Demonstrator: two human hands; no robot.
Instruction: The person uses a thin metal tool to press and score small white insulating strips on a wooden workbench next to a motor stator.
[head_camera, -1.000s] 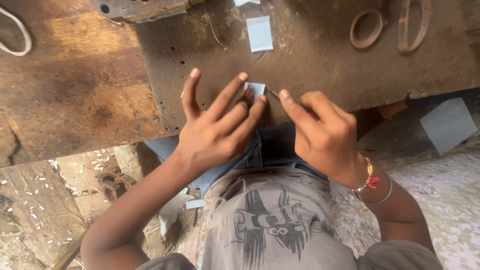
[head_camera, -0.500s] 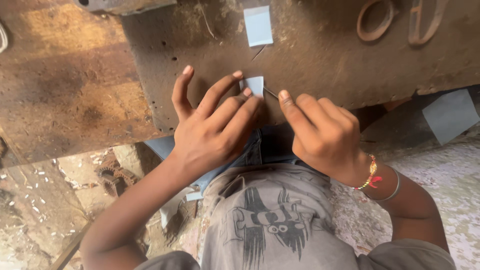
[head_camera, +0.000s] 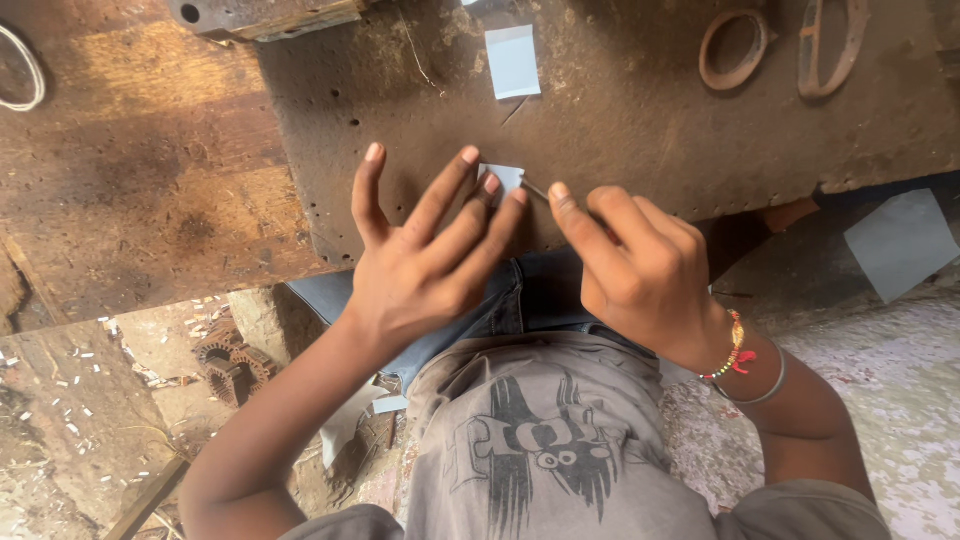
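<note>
My left hand (head_camera: 425, 255) lies flat on the dark wooden workbench (head_camera: 620, 130), fingers spread, with the fingertips pinning a small pale blue-grey paper piece (head_camera: 503, 177). My right hand (head_camera: 635, 265) is closed around a thin metal tool (head_camera: 535, 190) whose tip touches the right edge of that piece. The right wrist wears a beaded band and a metal bangle.
A second pale paper piece (head_camera: 512, 60) lies farther back on the bench. Two rusty metal rings (head_camera: 732, 48) sit at the back right, and a metal block (head_camera: 262, 14) at the back left. A larger grey sheet (head_camera: 898, 243) lies on the floor to the right.
The view has shifted slightly. My left fingers spread a little wider over the small paper piece; both hands stay in place on it.
</note>
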